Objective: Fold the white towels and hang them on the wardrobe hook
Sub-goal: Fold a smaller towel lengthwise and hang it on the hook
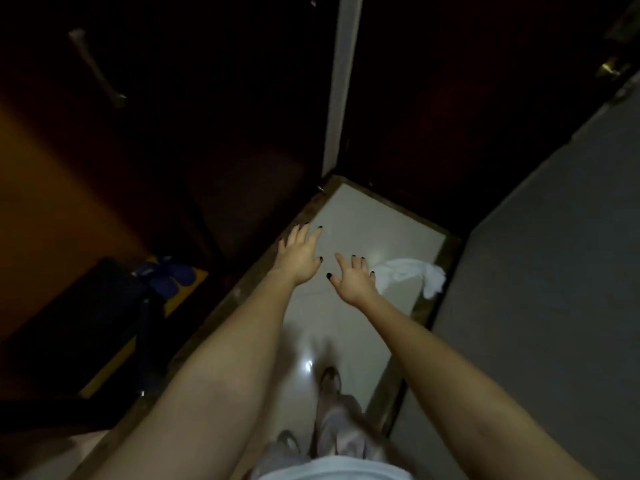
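My left hand (pixel 298 255) and right hand (pixel 354 279) are spread, empty; the white towel (pixel 412 272), right of centre, looks limp, so I'd pinch a corner.

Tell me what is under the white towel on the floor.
The crumpled white towel lies on the pale tiled floor, its far end over the dark border strip beside the grey wall. Anything beneath its folds is covered. Both hands are open and empty.

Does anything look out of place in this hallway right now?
Yes: a white towel lies crumpled on the tiled floor against the grey wall, unfolded. Both hands are empty, the right hand nearest it.
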A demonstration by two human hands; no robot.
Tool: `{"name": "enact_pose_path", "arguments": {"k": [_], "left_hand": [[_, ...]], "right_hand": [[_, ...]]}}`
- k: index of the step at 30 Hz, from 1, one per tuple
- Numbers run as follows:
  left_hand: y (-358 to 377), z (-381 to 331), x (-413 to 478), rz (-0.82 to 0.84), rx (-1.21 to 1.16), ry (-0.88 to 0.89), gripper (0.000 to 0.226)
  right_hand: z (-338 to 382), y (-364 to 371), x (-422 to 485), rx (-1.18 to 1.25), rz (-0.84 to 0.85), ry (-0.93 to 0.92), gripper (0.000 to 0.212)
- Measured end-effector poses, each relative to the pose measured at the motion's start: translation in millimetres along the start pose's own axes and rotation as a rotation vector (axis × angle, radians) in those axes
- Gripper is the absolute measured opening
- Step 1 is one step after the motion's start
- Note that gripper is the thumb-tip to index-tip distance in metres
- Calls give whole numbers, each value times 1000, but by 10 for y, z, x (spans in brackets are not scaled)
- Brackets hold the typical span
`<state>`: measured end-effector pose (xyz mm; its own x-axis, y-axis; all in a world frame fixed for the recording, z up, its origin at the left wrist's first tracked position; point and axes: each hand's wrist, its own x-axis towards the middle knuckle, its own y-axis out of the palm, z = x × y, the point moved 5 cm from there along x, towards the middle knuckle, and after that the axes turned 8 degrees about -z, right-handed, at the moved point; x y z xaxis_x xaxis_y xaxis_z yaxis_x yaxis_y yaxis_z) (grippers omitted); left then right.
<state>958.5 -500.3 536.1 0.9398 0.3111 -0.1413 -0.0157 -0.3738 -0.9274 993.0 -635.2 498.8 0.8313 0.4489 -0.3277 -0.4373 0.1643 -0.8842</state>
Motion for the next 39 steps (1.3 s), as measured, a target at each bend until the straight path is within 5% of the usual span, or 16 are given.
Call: {"name": "enact_pose_path", "arguments": {"k": [9,18,27,39], "left_hand": [[1116,-1222,872,163,-8,178,61],[2438,-1421,2090,155,-26,182,59],[4747,-667,3183,179,15,211,61],[8003,97,4604,130,17,244,63]], "right_hand": [[-1899,-125,294,65,-15,361,60],[-3191,52,1618,18,-62,351,60],[-4357,1696,3366,7,-59,256,53],[-5562,4778,5213,-79,-86,-32,41]]}}
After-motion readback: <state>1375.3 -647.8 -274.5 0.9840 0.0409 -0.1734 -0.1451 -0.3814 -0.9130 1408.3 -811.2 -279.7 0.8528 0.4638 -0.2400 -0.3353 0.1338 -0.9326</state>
